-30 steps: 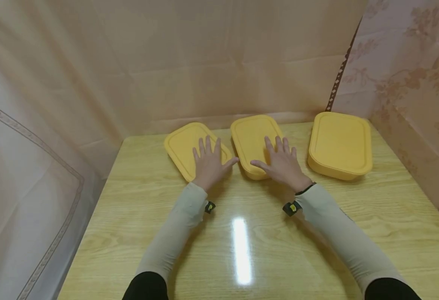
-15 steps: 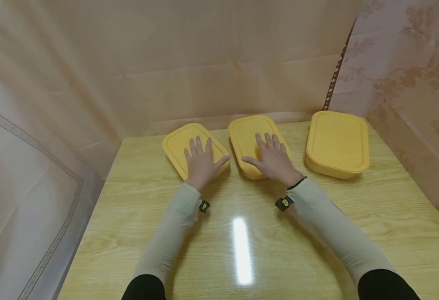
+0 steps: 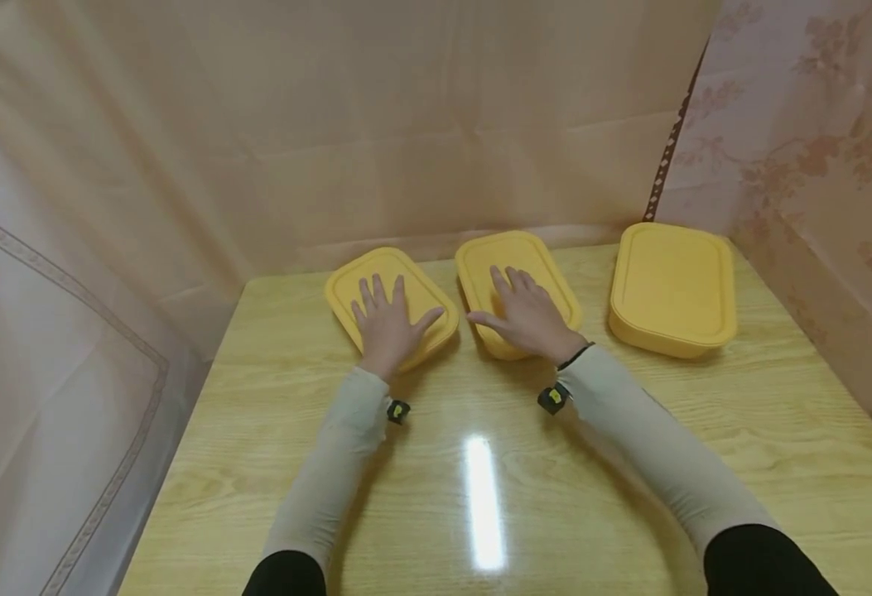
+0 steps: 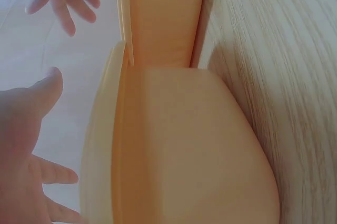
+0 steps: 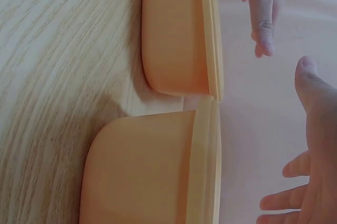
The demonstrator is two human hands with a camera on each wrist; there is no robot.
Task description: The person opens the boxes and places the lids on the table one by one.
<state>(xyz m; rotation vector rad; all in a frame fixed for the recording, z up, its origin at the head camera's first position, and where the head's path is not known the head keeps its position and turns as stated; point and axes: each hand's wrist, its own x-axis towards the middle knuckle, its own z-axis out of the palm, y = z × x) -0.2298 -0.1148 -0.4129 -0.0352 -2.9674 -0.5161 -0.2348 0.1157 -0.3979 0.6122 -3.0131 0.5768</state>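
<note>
Three yellow lidded food containers stand along the back of the table. My left hand (image 3: pixel 389 331) is spread over the left container (image 3: pixel 416 290), fingers straight. In the left wrist view that hand (image 4: pixel 23 145) hovers just above the lid of the left container (image 4: pixel 195 145). Over the middle container (image 3: pixel 503 252) my right hand (image 3: pixel 528 319) is spread with its thumb pointing left. The right wrist view shows this hand (image 5: pixel 316 145) apart from the lid of the middle container (image 5: pixel 142 166). Neither hand grips anything.
The right container (image 3: pixel 674 285) stands apart, its lid on, near the table's right edge. A beige curtain (image 3: pixel 421 124) hangs behind the wooden table (image 3: pixel 436 497), and a floral cloth (image 3: pixel 831 207) hangs on the right. A bright reflection lies on the tabletop.
Both hands have shifted left over the containers, still spread. More of the left container's right side now shows. The containers stay in about the same places.
</note>
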